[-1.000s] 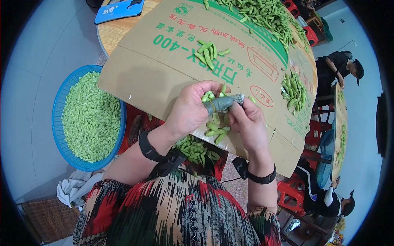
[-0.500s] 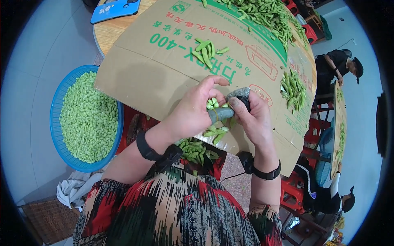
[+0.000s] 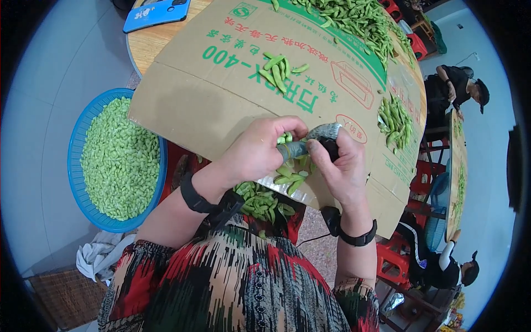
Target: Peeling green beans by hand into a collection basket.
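Note:
My left hand (image 3: 254, 149) is curled around several shelled green soybeans (image 3: 284, 138); its thumb wears a grey-green finger cover (image 3: 292, 150) with a band. Close against it, my right hand (image 3: 342, 166) is closed, thumb bent inward. A grey knit and black covering (image 3: 325, 133) wraps its forefinger; anything pinched there is hidden. Both hands are above the near edge of a cardboard sheet (image 3: 182, 105). Just under them a few soybean pods (image 3: 291, 180) lie at that edge. More pods (image 3: 260, 202) rest below, at my lap.
Left of the table stands a blue basket (image 3: 74, 166) full of shelled beans. A large pod heap (image 3: 354, 22) covers the far side, with smaller piles (image 3: 279, 72) nearer and at right (image 3: 395, 122). A blue phone (image 3: 156, 15) lies far left. Two people sit at another table (image 3: 458, 166).
My hands have come closer together, the left fingers curling lower over the beans. At the far right, one person's hand has risen a little.

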{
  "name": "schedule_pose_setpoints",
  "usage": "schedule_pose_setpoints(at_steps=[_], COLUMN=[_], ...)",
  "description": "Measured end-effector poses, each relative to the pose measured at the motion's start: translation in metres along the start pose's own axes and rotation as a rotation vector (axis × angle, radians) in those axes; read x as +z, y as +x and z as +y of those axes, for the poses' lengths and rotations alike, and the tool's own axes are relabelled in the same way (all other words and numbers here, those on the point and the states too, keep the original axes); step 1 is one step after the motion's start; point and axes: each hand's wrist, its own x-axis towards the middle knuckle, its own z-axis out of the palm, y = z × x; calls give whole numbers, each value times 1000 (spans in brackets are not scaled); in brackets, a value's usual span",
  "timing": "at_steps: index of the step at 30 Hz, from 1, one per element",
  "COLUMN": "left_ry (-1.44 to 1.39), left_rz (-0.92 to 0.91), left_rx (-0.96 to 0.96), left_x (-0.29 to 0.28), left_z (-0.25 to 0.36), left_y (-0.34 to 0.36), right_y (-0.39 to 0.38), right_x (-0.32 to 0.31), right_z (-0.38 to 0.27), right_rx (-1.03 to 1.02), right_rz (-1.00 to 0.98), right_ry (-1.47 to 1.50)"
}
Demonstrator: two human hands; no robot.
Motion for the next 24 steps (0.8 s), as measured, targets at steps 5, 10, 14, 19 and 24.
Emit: schedule_pose_setpoints(at_steps=[5, 10, 14, 19, 24], left_ry=[525, -403, -890, -884, -875], left_rz=[100, -57, 20, 99, 166], left_rx=[155, -270, -174, -67, 10], left_x=[5, -1, 5, 6, -2], left_z=[6, 6, 1, -6, -13], left_y=[1, 3, 4, 2, 2], right_y=[0, 1, 2, -1, 0], right_x=[3, -7, -5, 1, -4], right_z=[11, 9, 10, 10, 6], right_rx=[-21, 366, 397, 481, 340], right_rz=[14, -16, -15, 55, 83], right_ry=[-124, 778, 1233, 1426, 1472])
